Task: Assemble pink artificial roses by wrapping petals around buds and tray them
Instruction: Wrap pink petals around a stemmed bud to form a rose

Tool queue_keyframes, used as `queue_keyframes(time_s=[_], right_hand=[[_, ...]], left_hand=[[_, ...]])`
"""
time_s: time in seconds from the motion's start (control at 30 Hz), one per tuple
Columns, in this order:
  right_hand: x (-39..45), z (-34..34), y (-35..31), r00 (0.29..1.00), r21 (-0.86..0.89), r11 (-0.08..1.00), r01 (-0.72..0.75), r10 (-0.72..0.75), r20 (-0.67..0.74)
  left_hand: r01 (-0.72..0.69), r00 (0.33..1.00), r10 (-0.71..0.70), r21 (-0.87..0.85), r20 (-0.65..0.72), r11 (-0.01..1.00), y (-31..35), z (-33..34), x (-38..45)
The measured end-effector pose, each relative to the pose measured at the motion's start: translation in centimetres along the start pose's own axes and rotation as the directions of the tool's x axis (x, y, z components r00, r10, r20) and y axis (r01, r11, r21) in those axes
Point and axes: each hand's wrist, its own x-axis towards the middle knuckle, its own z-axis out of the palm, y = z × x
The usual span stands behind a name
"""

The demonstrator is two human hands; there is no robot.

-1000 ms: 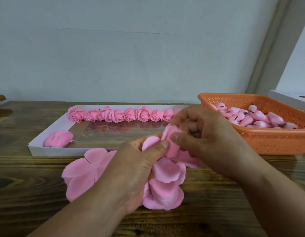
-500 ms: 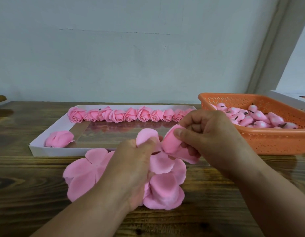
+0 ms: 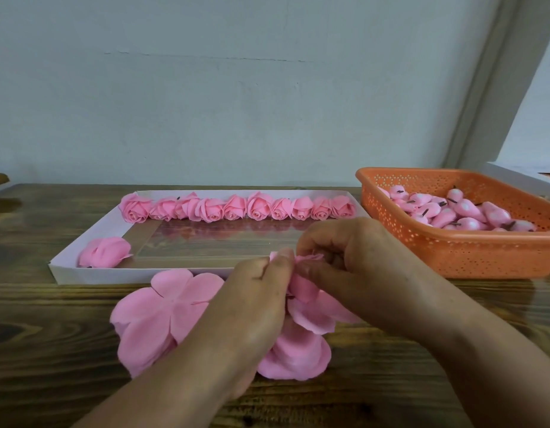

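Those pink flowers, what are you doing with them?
A person is making a paper rose. Both hands, the left hand and the right hand, pinch pink petals together above the wooden table. More flat petals lie under them. A row of finished roses sits along the far side of the white tray, with one more rose near its front corner. The orange basket holds the buds.
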Motion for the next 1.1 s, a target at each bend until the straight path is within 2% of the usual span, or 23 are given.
queue_keyframes(time_s=[0.2,0.3,0.43,0.5,0.63,0.83,0.97,1.1], right_hand=[[-0.2,-0.4,0.0,0.999,0.041,0.999,0.023,-0.024,0.021],[-0.2,-0.4,0.0,1.0,0.056,0.998,0.025,-0.025,-0.005],[-0.2,-0.4,0.0,0.999,-0.016,0.999,0.035,-0.035,-0.006],[-0.1,-0.4,0.0,0.999,0.011,1.0,0.021,-0.02,-0.033],[0.1,-0.9,0.4,0.989,0.274,0.958,-0.083,0.112,-0.091],[0.1,-0.9,0.5,0.979,0.405,0.908,-0.106,0.166,-0.116],[0.2,-0.6,0.6,0.979,0.424,0.893,-0.147,0.194,-0.068],[-0.1,-1.0,1.1,0.98,0.535,0.822,-0.192,0.188,0.064]], left_hand=[[-0.192,0.981,0.184,0.204,0.058,0.96,1.6,0.1,-1.0],[-0.21,0.976,0.197,0.178,0.089,0.961,1.7,0.1,-0.9],[-0.175,0.979,0.158,0.128,0.13,0.976,1.1,-0.1,-0.4],[-0.139,0.98,0.13,0.047,0.151,0.989,0.8,-0.4,0.0],[0.029,0.979,0.014,-0.206,0.204,0.978,0.8,-1.2,0.5],[0.059,0.982,-0.002,-0.296,0.189,0.953,0.3,-1.2,0.9],[0.078,0.981,-0.016,-0.319,0.193,0.945,0.2,-1.0,0.9],[0.085,0.984,-0.033,-0.293,0.176,0.952,0.1,-1.3,1.1]])
